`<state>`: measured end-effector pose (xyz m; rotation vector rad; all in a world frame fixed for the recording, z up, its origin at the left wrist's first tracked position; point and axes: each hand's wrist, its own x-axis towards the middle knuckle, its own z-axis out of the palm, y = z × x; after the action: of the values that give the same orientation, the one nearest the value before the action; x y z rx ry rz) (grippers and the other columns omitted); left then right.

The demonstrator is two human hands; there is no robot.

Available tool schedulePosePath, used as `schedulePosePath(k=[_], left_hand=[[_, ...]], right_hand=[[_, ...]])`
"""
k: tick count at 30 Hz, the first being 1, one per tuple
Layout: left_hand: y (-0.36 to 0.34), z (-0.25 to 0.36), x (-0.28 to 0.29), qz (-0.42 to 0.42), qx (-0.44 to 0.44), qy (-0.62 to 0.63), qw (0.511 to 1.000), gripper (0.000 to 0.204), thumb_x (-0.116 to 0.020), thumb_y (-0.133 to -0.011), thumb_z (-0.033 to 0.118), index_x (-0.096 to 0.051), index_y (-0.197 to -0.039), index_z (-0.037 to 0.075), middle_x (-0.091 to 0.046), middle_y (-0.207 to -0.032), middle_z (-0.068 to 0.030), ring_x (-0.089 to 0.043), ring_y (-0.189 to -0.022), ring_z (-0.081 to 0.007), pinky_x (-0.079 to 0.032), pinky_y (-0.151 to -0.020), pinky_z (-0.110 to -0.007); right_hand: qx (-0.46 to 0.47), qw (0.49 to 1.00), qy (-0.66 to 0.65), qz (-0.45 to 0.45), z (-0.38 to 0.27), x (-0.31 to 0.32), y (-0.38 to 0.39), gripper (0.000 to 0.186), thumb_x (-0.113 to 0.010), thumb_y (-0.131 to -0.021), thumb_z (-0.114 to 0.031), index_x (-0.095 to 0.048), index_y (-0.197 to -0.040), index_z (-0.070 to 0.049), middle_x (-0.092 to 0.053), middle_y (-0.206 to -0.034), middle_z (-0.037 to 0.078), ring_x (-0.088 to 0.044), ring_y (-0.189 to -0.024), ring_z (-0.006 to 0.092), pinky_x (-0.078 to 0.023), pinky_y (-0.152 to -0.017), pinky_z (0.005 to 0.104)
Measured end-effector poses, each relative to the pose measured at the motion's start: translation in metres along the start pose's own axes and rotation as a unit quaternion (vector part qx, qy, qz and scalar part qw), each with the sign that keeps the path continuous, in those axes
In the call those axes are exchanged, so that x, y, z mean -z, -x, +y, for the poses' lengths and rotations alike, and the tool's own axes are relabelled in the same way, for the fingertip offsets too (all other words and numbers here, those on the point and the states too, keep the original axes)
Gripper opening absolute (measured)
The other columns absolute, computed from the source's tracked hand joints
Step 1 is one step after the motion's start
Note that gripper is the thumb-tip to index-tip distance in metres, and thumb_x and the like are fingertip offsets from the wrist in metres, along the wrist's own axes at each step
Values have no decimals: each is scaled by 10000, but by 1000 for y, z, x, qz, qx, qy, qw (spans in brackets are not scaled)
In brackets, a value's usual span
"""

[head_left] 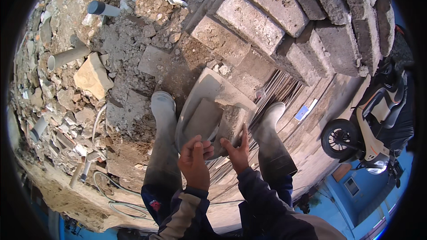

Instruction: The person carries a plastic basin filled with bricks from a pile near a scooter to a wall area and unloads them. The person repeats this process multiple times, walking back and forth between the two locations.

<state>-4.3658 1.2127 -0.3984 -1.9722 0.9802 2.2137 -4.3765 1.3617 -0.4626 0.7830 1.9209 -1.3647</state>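
Between my boots lies a shallow grey tub (187, 126) with a rounded rim, dusty inside. A rough grey-brown concrete block (233, 121) leans at its right side. My right hand (236, 154) grips the near end of this block, thumb on one side and index finger stretched along the other. Just left of it, over the tub's near edge, my left hand (195, 162) has its fingers curled in toward the thumb. Whether anything small is inside those fingers is hidden.
Stacked concrete blocks (251, 15) rise at the upper right. Rubble with a pale stone (93, 76) and upright pipe stubs (103, 9) covers the left. A hose (129, 205) curls at the lower left. Long thin rods run beside my right boot (272, 126). A motorbike (371, 129) stands far right.
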Motion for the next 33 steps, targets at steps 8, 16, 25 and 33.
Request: schedulePosePath(k=[8, 16, 25, 33], left_hand=[[-6, -3, 0, -17, 4, -16, 1000, 272, -572, -994, 192, -598, -1180, -3, -678, -960, -112, -666, -813, -168, -560, -749, -286], [2, 2, -6, -30, 34, -48, 998, 275, -560, -987, 160, -596, -1174, -37, -686, -966, -172, -689, -839, -230, -574, -771, -343], [-1, 5, 0, -57, 53, -68, 995, 276, -561, -999, 198, -612, -1185, 0, -675, -993, -173, -682, -861, -237, -573, -785, -361], [-9, 12, -1, -37, 26, -53, 998, 265, -555, -1003, 195, -613, -1181, 8, -676, -988, -158, -678, -851, -219, -574, -773, -344]], right_hand=[[67, 912, 403, -36, 89, 18, 8, 745, -829, -736, -308, -494, -1310, 29, -577, -1148, 233, -594, -1046, 372, -500, -917, 419], [45, 996, 3, 72, -53, -15, -228, 824, -784, -819, -349, -410, -1403, 96, -546, -1339, 274, -545, -1235, 338, -422, -1033, 353], [-41, 974, -156, 157, -68, -105, -262, 874, -897, -634, -249, -448, -1285, 120, -559, -1263, 210, -563, -1128, 277, -444, -962, 337], [214, 802, 549, 95, -85, -125, -228, 1332, -878, -623, -492, 21, -1578, -258, -219, -1523, 311, -266, -1442, 391, -233, -1142, 581]])
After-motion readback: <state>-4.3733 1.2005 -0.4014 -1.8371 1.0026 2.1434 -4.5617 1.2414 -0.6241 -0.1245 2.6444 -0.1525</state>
